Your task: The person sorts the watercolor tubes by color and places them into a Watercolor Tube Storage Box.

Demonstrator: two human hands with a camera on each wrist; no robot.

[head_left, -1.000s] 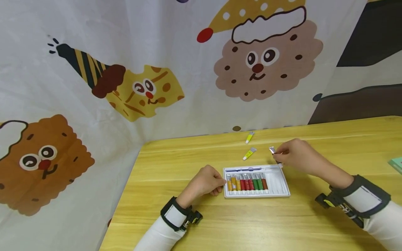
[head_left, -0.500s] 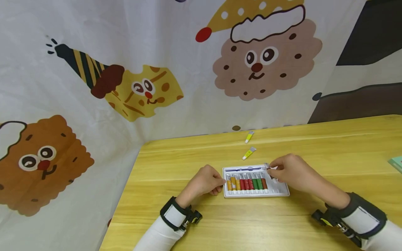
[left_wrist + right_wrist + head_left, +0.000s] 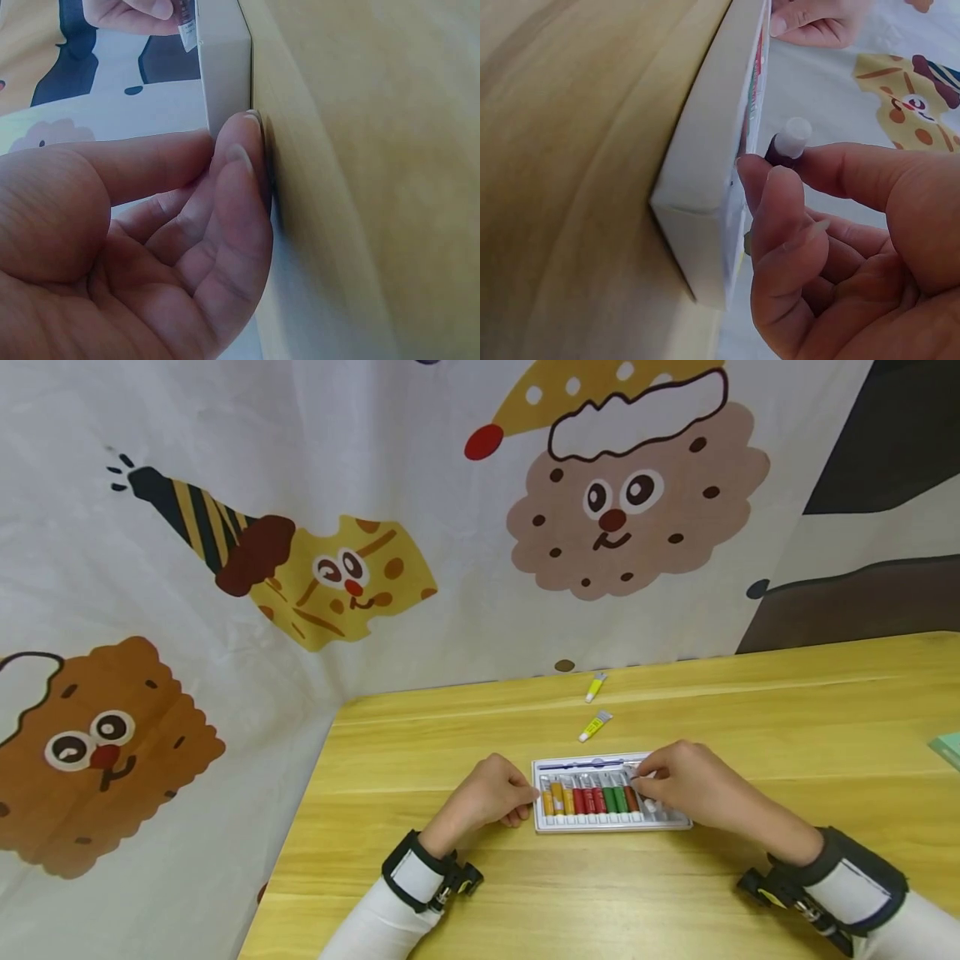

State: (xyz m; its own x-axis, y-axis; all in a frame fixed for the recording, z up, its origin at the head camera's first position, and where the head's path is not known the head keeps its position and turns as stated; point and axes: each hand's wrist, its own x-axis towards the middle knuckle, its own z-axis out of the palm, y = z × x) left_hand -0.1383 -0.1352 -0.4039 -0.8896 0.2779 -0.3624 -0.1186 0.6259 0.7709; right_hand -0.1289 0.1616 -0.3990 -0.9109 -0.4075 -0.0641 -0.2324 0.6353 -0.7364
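**White tray nearly filled, two yellow tubes left out**

Wooden table [image 3: 750, 877] carried everything, with a cartoon-printed cloth [image 3: 300, 527] hung behind it. At the left, the left hand [image 3: 487, 797] rested against the left end of the white tray [image 3: 600, 827]; its fingers [image 3: 240, 161] were loosely curled, their tips touching the tray's end wall and holding nothing, steadying it, as it seemed.

In the tray lay a row of paint tubes [image 3: 588, 797], orange and yellow at the left, then red, green and brown, with a thin blue brush [image 3: 588, 765] along the far edge. That much of the sorting looked done.

Over the tray's right part, the right hand [image 3: 686, 785] pinched a dark tube [image 3: 786, 146] with a white cap between thumb and forefinger, just above the slots beside the brown one; whether it touched its slot could not be told. I judged this tube was about to be seated.

Farther back, well apart from the tray, two yellow tubes lay loose: one nearer [image 3: 596, 726], one by the cloth [image 3: 595, 687]. These, by my reckoning, remained to be fetched, and slots at the right stood ready.
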